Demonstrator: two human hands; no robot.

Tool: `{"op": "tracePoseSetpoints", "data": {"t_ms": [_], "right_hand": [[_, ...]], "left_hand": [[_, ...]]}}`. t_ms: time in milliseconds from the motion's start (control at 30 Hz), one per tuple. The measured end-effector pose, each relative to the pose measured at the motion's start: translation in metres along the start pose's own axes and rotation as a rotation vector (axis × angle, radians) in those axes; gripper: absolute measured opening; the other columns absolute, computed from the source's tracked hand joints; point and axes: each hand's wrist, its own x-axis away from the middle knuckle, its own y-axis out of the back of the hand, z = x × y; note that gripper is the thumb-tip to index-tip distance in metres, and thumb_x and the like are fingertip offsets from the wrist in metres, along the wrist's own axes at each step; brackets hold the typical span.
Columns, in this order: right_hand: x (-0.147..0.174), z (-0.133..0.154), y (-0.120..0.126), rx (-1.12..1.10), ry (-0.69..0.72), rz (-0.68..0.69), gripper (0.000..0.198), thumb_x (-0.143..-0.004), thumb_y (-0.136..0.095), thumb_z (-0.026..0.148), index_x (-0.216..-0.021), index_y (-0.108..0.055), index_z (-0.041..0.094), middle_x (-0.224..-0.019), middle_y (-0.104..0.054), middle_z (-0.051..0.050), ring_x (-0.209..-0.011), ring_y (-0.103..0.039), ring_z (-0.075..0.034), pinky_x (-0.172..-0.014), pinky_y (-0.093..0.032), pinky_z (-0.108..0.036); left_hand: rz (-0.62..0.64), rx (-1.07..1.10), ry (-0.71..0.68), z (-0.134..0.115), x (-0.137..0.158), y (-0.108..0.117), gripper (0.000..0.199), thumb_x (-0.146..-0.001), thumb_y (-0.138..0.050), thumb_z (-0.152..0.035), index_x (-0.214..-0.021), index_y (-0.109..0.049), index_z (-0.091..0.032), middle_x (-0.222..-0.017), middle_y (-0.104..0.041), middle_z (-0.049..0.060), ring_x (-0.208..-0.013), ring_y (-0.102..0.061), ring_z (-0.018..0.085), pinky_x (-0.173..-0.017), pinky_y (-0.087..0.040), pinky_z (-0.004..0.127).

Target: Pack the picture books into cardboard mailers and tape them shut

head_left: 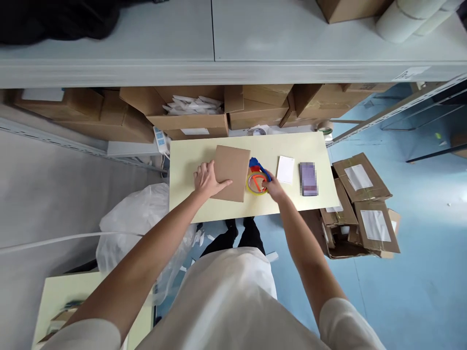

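A closed brown cardboard box (232, 170) lies on the pale yellow table (197, 209). Across its left edge rests my left hand (207, 179), fingers spread and thumb lying over the top face. At the box's right side, my right hand (274, 187) is wrapped round the handle of a tape dispenser (258, 176) with blue and red parts and a yellow-edged roll. Its front end is close to the box's right edge; whether they touch I cannot tell. To the right of the dispenser lie a white card-like item (285, 169) and a blurred purple item (308, 179).
Behind the table, a shelf holds cardboard boxes, one open box (189, 121) filled with white packets. A grey upper shelf (255, 39) spans the top. Opened cartons (365, 194) are heaped on the floor at right. A clear plastic bag (134, 223) sits at left.
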Motion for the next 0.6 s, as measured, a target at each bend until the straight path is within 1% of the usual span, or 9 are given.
{"op": "tracePoseSetpoints", "data": {"t_ms": [100,167,200,300,367,433,500,567,600], "right_hand": [[-0.037,0.032,0.003,0.112,0.009,0.098,0.079,-0.051,-0.052,0.014,-0.130,-0.053,0.015,-0.104,-0.067,-0.007,-0.083,-0.056,-0.018,-0.069,-0.045,-0.029],[-0.049,0.038,0.003,0.140,-0.002,0.154,0.077,-0.051,-0.051,0.013,-0.128,-0.055,0.015,-0.099,-0.068,-0.006,-0.081,-0.056,-0.018,-0.069,-0.045,-0.029],[-0.051,0.037,0.003,0.140,-0.002,0.171,0.077,-0.051,-0.052,0.013,-0.129,-0.055,0.016,-0.098,-0.068,-0.005,-0.081,-0.056,-0.017,-0.069,-0.045,-0.028],[-0.048,0.026,0.009,0.102,0.012,0.193,0.079,-0.053,-0.054,0.012,-0.132,-0.053,0.018,-0.097,-0.068,-0.003,-0.082,-0.057,-0.017,-0.071,-0.046,-0.028],[-0.036,0.016,0.019,0.100,0.005,0.202,0.081,-0.054,-0.055,0.012,-0.134,-0.052,0.020,-0.097,-0.068,-0.003,-0.080,-0.057,-0.017,-0.070,-0.046,-0.028],[-0.012,0.001,0.031,0.134,-0.026,0.205,0.082,-0.054,-0.055,0.010,-0.135,-0.051,0.021,-0.094,-0.068,-0.003,-0.077,-0.058,-0.018,-0.067,-0.047,-0.029],[0.023,-0.021,0.040,0.153,-0.074,0.196,0.083,-0.054,-0.054,0.009,-0.136,-0.051,0.022,-0.092,-0.069,-0.003,-0.075,-0.059,-0.019,-0.066,-0.049,-0.032],[0.064,-0.047,0.040,0.080,-0.113,0.193,0.083,-0.054,-0.057,0.009,-0.135,-0.051,0.025,-0.102,-0.069,-0.004,-0.085,-0.062,-0.023,-0.072,-0.051,-0.035],[0.082,-0.059,0.036,0.047,-0.097,0.149,0.081,-0.054,-0.057,0.009,-0.133,-0.053,0.027,-0.107,-0.068,-0.004,-0.090,-0.063,-0.024,-0.074,-0.052,-0.037]], "left_hand": [[-0.016,-0.073,-0.231,0.003,-0.018,0.006,0.109,-0.064,-0.064,-0.071,-0.151,-0.022,-0.022,-0.157,-0.015,0.018,-0.142,-0.013,0.042,-0.111,-0.016,0.053],[0.034,-0.096,-0.368,0.003,-0.032,0.008,0.108,-0.060,-0.068,-0.071,-0.150,-0.026,-0.027,-0.160,-0.006,0.012,-0.144,-0.004,0.042,-0.113,-0.007,0.055],[0.056,-0.097,-0.391,0.003,-0.037,0.009,0.109,-0.059,-0.069,-0.071,-0.150,-0.027,-0.029,-0.161,-0.005,0.010,-0.145,-0.003,0.042,-0.114,-0.004,0.055],[0.079,-0.085,-0.381,0.002,-0.045,0.008,0.110,-0.057,-0.069,-0.072,-0.150,-0.025,-0.032,-0.161,-0.005,0.007,-0.144,-0.006,0.041,-0.114,-0.002,0.055],[0.090,-0.087,-0.373,0.001,-0.043,0.008,0.110,-0.057,-0.069,-0.072,-0.150,-0.025,-0.033,-0.161,-0.005,0.006,-0.144,-0.007,0.041,-0.114,-0.002,0.054],[0.105,-0.101,-0.356,0.001,-0.041,0.009,0.111,-0.057,-0.068,-0.073,-0.150,-0.023,-0.033,-0.161,-0.005,0.006,-0.144,-0.007,0.042,-0.114,-0.002,0.054],[0.114,-0.119,-0.336,0.000,-0.040,0.010,0.111,-0.058,-0.067,-0.074,-0.151,-0.022,-0.033,-0.161,-0.005,0.006,-0.144,-0.006,0.042,-0.114,-0.002,0.054],[0.115,-0.124,-0.329,-0.002,-0.041,0.011,0.112,-0.058,-0.065,-0.076,-0.151,-0.020,-0.033,-0.161,-0.005,0.006,-0.144,-0.006,0.042,-0.114,-0.003,0.054],[0.111,-0.122,-0.326,-0.004,-0.042,0.010,0.112,-0.058,-0.064,-0.076,-0.151,-0.020,-0.032,-0.161,-0.006,0.007,-0.144,-0.006,0.042,-0.114,-0.003,0.054]]}}
